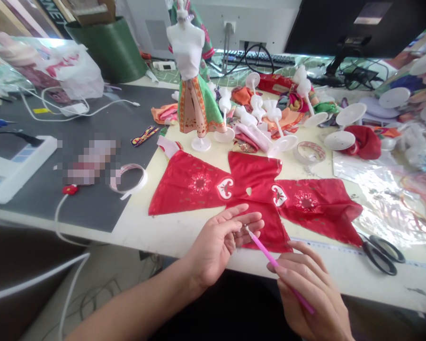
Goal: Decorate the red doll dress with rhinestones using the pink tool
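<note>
A small red doll robe [252, 189] with white embroidered motifs lies spread flat on the pale table [170, 227], sleeves out to both sides. My left hand [222, 239] hovers palm up over the robe's lower hem, fingers loosely curled; a tiny item seems to rest on them but I cannot make it out. My right hand [310, 289] is closed round a thin pink stick tool [270, 258], whose tip points at my left fingers.
A doll bust [193, 80] in a green and orange skirt stands behind the robe among several white doll stands and cloth scraps. Black scissors [381, 253] lie at the right. A tape roll [308, 152], a ribbon loop [129, 177], cables and a green bin [110, 47] are around.
</note>
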Action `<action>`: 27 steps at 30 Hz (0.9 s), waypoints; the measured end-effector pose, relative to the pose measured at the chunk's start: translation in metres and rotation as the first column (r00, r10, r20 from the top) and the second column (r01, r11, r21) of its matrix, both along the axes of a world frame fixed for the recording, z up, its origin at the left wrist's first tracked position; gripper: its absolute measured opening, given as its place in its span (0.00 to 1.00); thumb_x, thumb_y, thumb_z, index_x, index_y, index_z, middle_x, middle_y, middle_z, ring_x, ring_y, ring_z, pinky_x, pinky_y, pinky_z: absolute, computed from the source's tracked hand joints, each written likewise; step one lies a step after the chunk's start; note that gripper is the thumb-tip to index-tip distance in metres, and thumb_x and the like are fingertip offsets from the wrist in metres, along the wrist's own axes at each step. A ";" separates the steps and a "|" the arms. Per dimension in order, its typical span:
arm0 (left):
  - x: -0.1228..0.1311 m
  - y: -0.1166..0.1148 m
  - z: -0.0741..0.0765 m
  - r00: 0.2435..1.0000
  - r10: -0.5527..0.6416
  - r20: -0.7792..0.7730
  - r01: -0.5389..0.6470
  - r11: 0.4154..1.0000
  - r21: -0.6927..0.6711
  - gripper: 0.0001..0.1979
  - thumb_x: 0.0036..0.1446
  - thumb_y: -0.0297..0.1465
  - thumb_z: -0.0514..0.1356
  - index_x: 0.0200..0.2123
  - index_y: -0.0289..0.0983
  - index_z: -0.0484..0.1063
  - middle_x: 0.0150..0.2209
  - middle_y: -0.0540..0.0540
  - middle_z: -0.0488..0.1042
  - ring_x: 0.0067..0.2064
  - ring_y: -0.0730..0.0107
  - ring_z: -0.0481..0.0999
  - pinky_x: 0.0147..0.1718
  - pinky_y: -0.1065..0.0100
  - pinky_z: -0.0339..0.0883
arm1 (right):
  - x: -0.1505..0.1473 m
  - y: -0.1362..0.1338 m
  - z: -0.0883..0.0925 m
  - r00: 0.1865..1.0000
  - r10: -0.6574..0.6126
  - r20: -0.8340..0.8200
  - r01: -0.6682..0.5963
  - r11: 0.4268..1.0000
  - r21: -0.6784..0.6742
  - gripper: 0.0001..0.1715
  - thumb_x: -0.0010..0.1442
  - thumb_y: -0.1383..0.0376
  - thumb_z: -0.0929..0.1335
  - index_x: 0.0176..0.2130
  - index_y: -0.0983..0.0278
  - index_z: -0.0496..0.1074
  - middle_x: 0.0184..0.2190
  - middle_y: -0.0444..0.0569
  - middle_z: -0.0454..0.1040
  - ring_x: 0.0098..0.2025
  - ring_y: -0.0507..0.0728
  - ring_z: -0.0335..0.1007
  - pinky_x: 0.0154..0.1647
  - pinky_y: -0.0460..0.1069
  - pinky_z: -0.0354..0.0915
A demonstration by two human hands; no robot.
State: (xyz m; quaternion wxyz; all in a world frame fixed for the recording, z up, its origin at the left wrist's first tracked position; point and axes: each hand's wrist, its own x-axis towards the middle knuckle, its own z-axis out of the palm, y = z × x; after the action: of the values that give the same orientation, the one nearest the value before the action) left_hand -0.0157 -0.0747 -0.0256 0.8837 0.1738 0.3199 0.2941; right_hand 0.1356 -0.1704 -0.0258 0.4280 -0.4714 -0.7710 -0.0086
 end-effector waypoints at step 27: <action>-0.035 0.012 -0.002 0.968 -0.017 -0.251 0.047 0.992 0.115 0.07 0.58 0.29 0.57 0.38 0.34 0.74 0.21 0.54 0.62 0.19 0.84 0.58 0.16 0.79 0.52 | -0.002 -0.026 -0.020 0.261 -0.640 -0.723 -0.108 0.725 -0.681 0.08 0.58 0.60 0.68 0.38 0.62 0.71 0.24 0.45 0.71 0.23 0.49 0.65 0.22 0.44 0.65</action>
State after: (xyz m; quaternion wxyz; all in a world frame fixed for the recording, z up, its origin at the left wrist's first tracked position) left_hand -0.0505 -0.0627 -0.0272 0.8290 0.2676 0.4072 0.2744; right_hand 0.1338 -0.1962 -0.0458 0.6037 -0.6264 -0.2277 0.4374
